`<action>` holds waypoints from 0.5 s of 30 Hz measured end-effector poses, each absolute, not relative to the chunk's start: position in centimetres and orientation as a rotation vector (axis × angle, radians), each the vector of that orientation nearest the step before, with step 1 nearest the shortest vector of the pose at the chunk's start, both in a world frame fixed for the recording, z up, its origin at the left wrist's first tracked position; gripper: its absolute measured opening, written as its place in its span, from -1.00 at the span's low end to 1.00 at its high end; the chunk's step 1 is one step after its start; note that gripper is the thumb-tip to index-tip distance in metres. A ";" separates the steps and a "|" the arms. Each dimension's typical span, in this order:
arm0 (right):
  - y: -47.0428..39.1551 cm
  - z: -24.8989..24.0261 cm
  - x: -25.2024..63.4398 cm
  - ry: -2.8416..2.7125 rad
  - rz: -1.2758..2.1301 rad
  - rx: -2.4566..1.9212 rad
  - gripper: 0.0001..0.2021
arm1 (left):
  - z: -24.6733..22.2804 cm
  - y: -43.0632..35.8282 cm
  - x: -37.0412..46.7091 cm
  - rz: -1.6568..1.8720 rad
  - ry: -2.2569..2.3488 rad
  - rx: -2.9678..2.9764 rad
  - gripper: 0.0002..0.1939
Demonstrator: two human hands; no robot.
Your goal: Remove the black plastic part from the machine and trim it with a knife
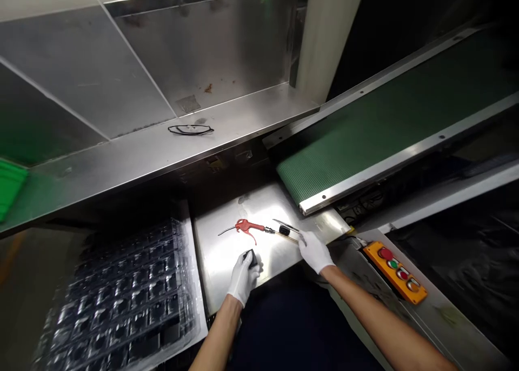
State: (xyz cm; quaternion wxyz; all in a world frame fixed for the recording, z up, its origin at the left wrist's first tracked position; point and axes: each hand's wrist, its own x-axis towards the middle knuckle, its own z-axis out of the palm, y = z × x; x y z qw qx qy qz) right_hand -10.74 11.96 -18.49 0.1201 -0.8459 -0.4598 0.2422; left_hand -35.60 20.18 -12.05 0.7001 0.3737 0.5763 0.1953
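My left hand (242, 276), in a white glove, is closed around a small black block-like part (253, 259) above the metal worktop (219, 257). My right hand (314, 250), also gloved, has its fingers closed on the end of a thin, pointed metal tool (284, 223); whether it is a blade or tweezers I cannot tell. Just under that tool sits a small black ribbed piece (284, 230). A red air blow gun (248, 226) lies on the worktop between and beyond the hands, its thin nozzle pointing left. Its hose runs right, towards my right hand.
Clear plastic trays with black parts (133, 290) are stacked at the left. A green conveyor belt (365, 133) slopes up to the right. An orange control box (395, 272) sits at right. Black-framed glasses (190, 130) rest on the steel shelf (251, 117); a green bin (10, 187) stands far left.
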 end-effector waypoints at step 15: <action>18.1 -20.0 -8.0 -1.901 0.778 -2.345 -0.71 | 5.0 14.5 -28.4 0.752 0.543 -0.058 -0.55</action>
